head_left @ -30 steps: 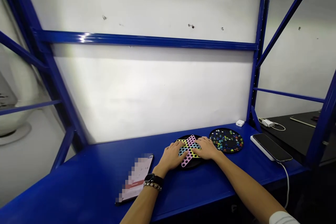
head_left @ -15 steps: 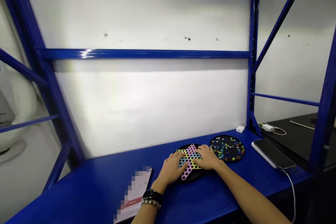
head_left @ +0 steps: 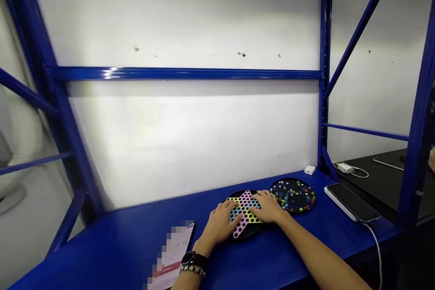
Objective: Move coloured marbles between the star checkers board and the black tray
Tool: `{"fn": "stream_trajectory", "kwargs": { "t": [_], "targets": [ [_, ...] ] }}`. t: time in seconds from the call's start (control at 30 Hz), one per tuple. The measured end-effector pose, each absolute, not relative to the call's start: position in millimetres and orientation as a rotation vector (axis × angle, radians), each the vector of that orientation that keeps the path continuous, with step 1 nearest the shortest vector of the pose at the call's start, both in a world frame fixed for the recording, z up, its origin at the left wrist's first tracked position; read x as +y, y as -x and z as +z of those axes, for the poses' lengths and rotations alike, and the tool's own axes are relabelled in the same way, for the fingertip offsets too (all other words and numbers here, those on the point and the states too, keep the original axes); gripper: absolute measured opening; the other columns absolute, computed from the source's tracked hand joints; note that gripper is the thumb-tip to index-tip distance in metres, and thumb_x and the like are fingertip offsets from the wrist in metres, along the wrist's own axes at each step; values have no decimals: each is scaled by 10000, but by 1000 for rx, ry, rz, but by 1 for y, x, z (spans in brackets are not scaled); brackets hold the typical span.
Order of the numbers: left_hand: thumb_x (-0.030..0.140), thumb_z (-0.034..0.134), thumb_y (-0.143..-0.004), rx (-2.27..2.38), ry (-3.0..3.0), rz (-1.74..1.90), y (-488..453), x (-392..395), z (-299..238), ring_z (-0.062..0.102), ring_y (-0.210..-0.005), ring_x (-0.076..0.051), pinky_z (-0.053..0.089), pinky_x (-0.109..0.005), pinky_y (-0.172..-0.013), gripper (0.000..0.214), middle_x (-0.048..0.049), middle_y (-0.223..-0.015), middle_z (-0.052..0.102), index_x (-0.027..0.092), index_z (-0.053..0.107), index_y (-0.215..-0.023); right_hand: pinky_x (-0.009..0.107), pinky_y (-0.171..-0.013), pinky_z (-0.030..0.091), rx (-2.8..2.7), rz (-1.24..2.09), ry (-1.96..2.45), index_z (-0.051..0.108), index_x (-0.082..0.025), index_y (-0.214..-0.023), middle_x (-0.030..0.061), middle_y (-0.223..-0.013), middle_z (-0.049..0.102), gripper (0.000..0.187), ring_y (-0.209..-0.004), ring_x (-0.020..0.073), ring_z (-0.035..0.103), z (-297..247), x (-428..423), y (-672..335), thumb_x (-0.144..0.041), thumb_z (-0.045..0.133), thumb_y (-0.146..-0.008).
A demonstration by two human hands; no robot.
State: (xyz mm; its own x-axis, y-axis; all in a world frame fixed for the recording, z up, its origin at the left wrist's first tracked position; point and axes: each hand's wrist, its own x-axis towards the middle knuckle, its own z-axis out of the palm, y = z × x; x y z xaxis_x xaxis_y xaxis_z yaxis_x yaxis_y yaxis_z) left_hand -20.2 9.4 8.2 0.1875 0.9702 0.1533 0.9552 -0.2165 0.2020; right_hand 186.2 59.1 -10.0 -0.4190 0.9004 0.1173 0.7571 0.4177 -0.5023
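Observation:
A star-shaped Chinese checkers board (head_left: 245, 210) with pink, yellow and light-blue parts and rows of dark holes lies over a round black base (head_left: 251, 231). My left hand (head_left: 220, 219) rests on the board's left side, fingers spread on top and thumb pointing inward. On the right side lies my right hand (head_left: 267, 206), its fingers spread too and the thumb towards the middle. Parts of the board and base are hidden under both hands. Just right of them stands a round black tray (head_left: 299, 199) with many coloured glass marbles (head_left: 283, 197) in it.
A tablet-like screen (head_left: 176, 253), partly pixelated, lies left of my left forearm. On the right, a phone (head_left: 353, 201) sits on a white block with a cable. A white adapter (head_left: 309, 170) is near the blue rack post (head_left: 322, 99). Behind the blue tabletop (head_left: 136, 235) is a white wall.
The view has tilted slightly, so everything sits a little lower in the picture. Both hands stay on the board, with hardly any visible shift.

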Motion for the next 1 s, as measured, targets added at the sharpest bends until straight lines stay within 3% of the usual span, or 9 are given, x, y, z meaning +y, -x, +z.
{"fn": "stream_trajectory", "kwargs": {
  "t": [0.2,0.37,0.53,0.67,1.0],
  "targets": [
    [464,428,-922,1939,-2375,393,20,9,9,515,-1288,-286,436,-434,-1036,441,-65,-1410,573,271,615,-1271,483,-1169,229,-2173,395,1531,556,-204,-1381,120,-1534,427,562,-1438,315,303,-5,74,-201,-508,440,-924],
    [480,425,-921,1921,-2354,397,21,8,10,514,-1290,-290,436,-433,-1032,429,-61,-1406,577,285,621,-1249,544,-1082,331,-2059,260,1802,543,-184,-1389,148,-1485,477,487,-1365,350,396,-6,95,-243,-334,393,-951],
    [483,417,-924,1909,-2357,383,21,8,10,505,-1287,-294,424,-449,-1034,451,-66,-1414,565,269,606,-1272,550,-1075,323,-2078,339,1934,600,-258,-1344,109,-1406,575,486,-1340,326,441,-16,111,-276,-159,377,-924],
    [476,411,-929,1893,-2363,388,20,7,10,513,-1267,-300,428,-451,-1016,464,-84,-1406,565,248,601,-1285,531,-1065,329,-2096,332,1901,656,-245,-1264,118,-1325,632,411,-1318,309,460,-20,115,-279,-199,398,-947],
    [478,399,-932,1887,-2347,376,20,4,13,493,-1282,-293,403,-454,-1044,458,-79,-1421,551,258,596,-1282,506,-1048,332,-2113,322,1836,675,-259,-1184,88,-1330,605,309,-1272,300,482,-20,115,-276,-225,554,-902]
  ]
}}
